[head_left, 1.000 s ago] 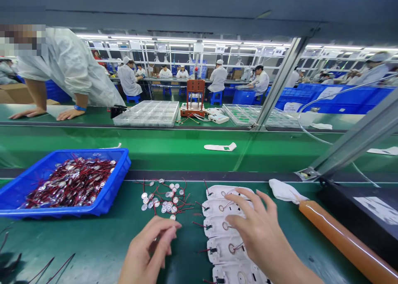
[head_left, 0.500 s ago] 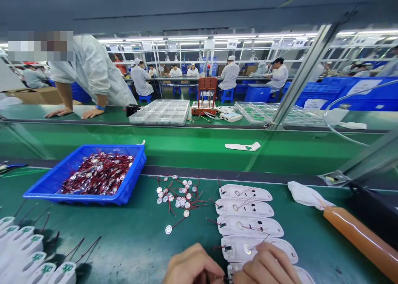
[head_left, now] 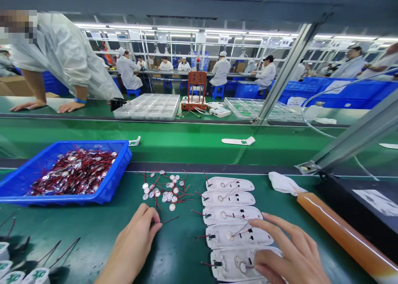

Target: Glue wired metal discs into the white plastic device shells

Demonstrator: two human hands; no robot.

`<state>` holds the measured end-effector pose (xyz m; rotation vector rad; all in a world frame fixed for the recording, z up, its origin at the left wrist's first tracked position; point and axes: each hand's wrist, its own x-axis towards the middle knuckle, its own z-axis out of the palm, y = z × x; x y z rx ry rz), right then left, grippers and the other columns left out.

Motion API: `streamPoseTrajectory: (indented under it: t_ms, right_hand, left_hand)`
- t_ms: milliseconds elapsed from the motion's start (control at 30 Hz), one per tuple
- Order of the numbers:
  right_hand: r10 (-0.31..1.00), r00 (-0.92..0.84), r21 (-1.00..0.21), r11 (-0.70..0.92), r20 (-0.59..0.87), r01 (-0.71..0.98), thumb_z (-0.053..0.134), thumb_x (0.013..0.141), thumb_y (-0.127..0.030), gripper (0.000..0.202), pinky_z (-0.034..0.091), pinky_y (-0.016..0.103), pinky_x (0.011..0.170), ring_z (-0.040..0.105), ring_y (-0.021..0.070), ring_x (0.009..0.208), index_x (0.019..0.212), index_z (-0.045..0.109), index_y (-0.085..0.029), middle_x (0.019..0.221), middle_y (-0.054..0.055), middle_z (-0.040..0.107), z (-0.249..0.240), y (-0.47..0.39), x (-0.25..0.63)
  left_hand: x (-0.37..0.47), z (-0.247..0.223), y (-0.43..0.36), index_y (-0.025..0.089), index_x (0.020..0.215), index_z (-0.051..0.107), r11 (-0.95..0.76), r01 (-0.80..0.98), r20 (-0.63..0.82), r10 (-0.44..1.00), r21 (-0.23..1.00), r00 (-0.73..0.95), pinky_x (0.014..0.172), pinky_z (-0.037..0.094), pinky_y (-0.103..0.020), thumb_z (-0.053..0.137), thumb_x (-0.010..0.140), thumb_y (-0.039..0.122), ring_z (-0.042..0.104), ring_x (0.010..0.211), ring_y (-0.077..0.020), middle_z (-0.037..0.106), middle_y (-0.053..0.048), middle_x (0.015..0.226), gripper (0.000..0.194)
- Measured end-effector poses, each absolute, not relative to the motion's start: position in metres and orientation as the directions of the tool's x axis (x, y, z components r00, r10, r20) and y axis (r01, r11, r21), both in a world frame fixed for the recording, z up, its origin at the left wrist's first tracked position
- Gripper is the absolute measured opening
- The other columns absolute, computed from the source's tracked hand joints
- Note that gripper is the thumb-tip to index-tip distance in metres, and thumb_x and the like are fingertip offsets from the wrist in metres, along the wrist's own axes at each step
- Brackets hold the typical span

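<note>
My left hand is closed in a pinch beside the loose pile, its fingertips on a piezo disc whose dark red wire sticks out to the right; the disc itself is hidden by the fingers. Above it lie several wired piezo discs on the green bench. My right hand is open, fingers spread over the right ends of a column of white plastic shells. Each shell shows a disc and thin wires inside. The nearest full shell is partly covered by the right hand.
A blue tray heaped with wired discs stands at left. White parts with green marks sit bottom left. An orange tube and black box lie right. Behind runs a green conveyor carrying white pieces. A person's hand rests on the far bench.
My hands have moved apart from the nearest shell. The left went left and took the piezo disc lying apart from the pile; the right opened. The head view has shifted to the right.
</note>
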<state>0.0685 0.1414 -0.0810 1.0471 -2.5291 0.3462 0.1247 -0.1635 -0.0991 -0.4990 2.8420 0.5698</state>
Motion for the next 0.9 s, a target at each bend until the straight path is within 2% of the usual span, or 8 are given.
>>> streamPoseTrajectory:
  t_ms: [67,133,333,533,633,767,833,900]
  right_hand:
    - [-0.515,-0.717,-0.213,0.722,0.469,-0.658,0.028,0.090,-0.028,0.043,0.021,0.029,0.098,0.034,0.0113,0.118,0.062,0.060,-0.027,0.117,-0.016,0.047,-0.087,0.131,0.075]
    - [-0.456,-0.737,-0.279,0.721,0.499,-0.635,0.026,0.091,-0.029,0.045,0.021,0.030,0.098,0.036,0.0114,0.116,0.059,0.058,-0.024,0.114,-0.015,0.049,-0.090,0.124,0.078]
    - [-0.477,-0.698,-0.253,0.697,0.534,-0.671,0.026,0.091,-0.028,0.045,0.020,0.032,0.098,0.036,0.0131,0.117,0.061,0.059,-0.021,0.115,-0.010,0.050,-0.095,0.121,0.074]
    - [-0.522,-0.643,-0.212,0.660,0.561,-0.720,0.030,0.090,-0.031,0.039,0.017,0.031,0.103,0.036,0.0122,0.118,0.070,0.063,-0.027,0.117,-0.010,0.049,-0.091,0.120,0.076]
    - [-0.594,-0.600,-0.182,0.613,0.536,-0.769,0.030,0.090,-0.030,0.038,0.009,0.033,0.107,0.031,0.0121,0.123,0.069,0.062,-0.027,0.121,-0.011,0.046,-0.093,0.118,0.078]
    - [-0.614,-0.558,-0.141,0.592,0.558,-0.793,0.029,0.089,-0.028,0.039,0.006,0.033,0.109,0.031,0.0119,0.123,0.068,0.061,-0.025,0.121,-0.011,0.047,-0.097,0.116,0.076]
    - [-0.589,-0.532,-0.127,0.590,0.608,-0.798,0.028,0.090,-0.028,0.040,0.010,0.034,0.108,0.034,0.0129,0.121,0.068,0.062,-0.024,0.118,-0.008,0.049,-0.093,0.117,0.074]
    - [-0.491,-0.576,-0.194,0.626,0.654,-0.755,0.027,0.091,-0.026,0.042,0.017,0.033,0.105,0.038,0.0131,0.118,0.069,0.063,-0.025,0.115,-0.007,0.052,-0.084,0.118,0.074]
  left_hand:
    - [0.125,-0.100,-0.163,0.018,0.088,0.046,0.861,-0.377,-0.236,-0.310,0.341,-0.921,0.065,0.039,-0.025,0.031,0.088,0.028,0.050,0.072,-0.0108,0.045,-0.002,0.093,0.018]
    - [0.127,-0.101,-0.165,0.019,0.096,0.045,0.853,-0.407,-0.205,-0.356,0.328,-0.912,0.065,0.039,-0.025,0.035,0.086,0.034,0.051,0.074,-0.0116,0.045,-0.002,0.099,0.020]
    - [0.129,-0.100,-0.168,0.019,0.083,0.047,0.883,-0.372,-0.240,-0.310,0.287,-0.920,0.063,0.035,-0.024,0.025,0.088,0.029,0.051,0.070,-0.0116,0.045,-0.001,0.091,0.024]
    - [0.129,-0.096,-0.166,0.017,0.078,0.043,0.889,-0.371,-0.190,-0.329,0.270,-0.925,0.062,0.032,-0.024,0.022,0.089,0.027,0.045,0.065,-0.0118,0.045,-0.001,0.082,0.026]
    - [0.133,-0.096,-0.170,0.018,0.085,0.043,0.886,-0.374,-0.182,-0.334,0.275,-0.925,0.061,0.033,-0.023,0.033,0.086,0.035,0.047,0.068,-0.0125,0.047,-0.001,0.085,0.020]
    - [0.136,-0.098,-0.175,0.019,0.085,0.046,0.892,-0.334,-0.261,-0.259,0.304,-0.930,0.063,0.034,-0.022,0.035,0.082,0.024,0.050,0.071,-0.0113,0.047,-0.001,0.090,0.012]
    - [0.136,-0.098,-0.175,0.018,0.079,0.047,0.891,-0.324,-0.263,-0.245,0.317,-0.933,0.063,0.034,-0.021,0.032,0.082,0.020,0.050,0.069,-0.0105,0.047,-0.001,0.087,0.015]
    - [0.134,-0.096,-0.174,0.018,0.076,0.046,0.878,-0.331,-0.215,-0.269,0.347,-0.939,0.062,0.034,-0.022,0.032,0.082,0.021,0.049,0.065,-0.0106,0.049,-0.001,0.082,0.016]
